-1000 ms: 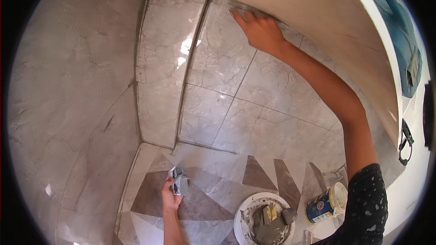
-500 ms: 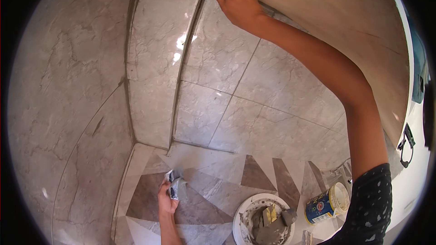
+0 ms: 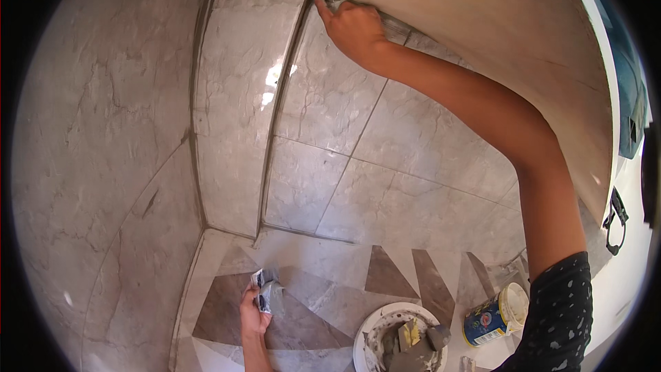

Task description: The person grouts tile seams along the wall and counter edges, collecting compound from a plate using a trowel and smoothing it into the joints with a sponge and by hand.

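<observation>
With its index finger stretched out, my right hand touches the top end of a dark grout joint between the narrow wall tile strip and the wider wall tiles. Its other fingers are bent, and nothing shows in them. Low at the left, my left hand is closed around a small crumpled plastic packet, pale and partly translucent with dark patches. What the packet contains cannot be made out. Grey smears of grout run along the tile tops beside my right fingertip.
A white bucket smeared with grey paste holds a yellow-and-grey scraper or sponge piece. Right of it stands a blue-and-yellow tub. A beige panel slopes along the upper right. The patterned floor lies below the tiled walls.
The view has shifted slightly, so the scene sits a little lower. My right fingertip is now slightly below the joint's top end; my left hand keeps the packet in the same place.
</observation>
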Demonstrator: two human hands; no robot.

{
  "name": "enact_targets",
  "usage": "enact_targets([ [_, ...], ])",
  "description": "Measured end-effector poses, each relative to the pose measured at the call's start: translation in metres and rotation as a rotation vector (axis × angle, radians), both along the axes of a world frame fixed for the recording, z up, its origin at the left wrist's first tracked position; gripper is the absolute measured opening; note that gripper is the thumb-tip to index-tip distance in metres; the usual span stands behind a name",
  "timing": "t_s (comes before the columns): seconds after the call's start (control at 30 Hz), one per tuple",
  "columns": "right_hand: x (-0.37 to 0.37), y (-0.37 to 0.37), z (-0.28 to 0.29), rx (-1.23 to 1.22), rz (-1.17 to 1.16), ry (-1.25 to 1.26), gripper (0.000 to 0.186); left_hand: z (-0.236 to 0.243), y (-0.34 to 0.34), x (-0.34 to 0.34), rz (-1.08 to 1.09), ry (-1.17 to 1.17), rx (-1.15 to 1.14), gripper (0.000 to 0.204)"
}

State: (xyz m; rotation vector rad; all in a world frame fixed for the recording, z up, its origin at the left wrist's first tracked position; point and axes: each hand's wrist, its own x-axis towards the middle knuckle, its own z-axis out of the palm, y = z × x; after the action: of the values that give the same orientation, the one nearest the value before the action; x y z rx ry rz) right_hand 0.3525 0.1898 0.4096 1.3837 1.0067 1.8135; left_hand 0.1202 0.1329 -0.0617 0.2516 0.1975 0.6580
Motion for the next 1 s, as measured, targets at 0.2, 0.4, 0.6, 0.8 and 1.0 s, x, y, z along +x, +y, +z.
enact_targets([
  [0.2, -0.004, 0.005, 0.006, 0.033, -0.081, -0.11, 0.061, 0.007, 0.0, 0.0, 0.005, 0.018, 0.009, 0.031],
  [0.4, 0.026, -0.027, 0.005, 0.102, 0.046, 0.202, 0.059, 0.02, -0.001, -0.003, 0.004, -0.003, 0.007, 0.03],
  [0.6, -0.023, -0.117, -0.038, -0.193, -0.156, 0.484, 0.062, 0.052, -0.014, 0.001, 0.04, -0.002, -0.051, 0.023],
  [0.8, -0.108, -0.195, -0.186, -0.986, 0.433, 1.499, 0.069, 0.105, -0.053, 0.002, -0.123, -0.062, -0.193, 0.024],
  [1.0, -0.093, -0.198, -0.198, -1.022, 0.643, 1.262, 0.061, 0.13, -0.052, -0.004, 0.001, 0.053, -0.134, 0.025],
])
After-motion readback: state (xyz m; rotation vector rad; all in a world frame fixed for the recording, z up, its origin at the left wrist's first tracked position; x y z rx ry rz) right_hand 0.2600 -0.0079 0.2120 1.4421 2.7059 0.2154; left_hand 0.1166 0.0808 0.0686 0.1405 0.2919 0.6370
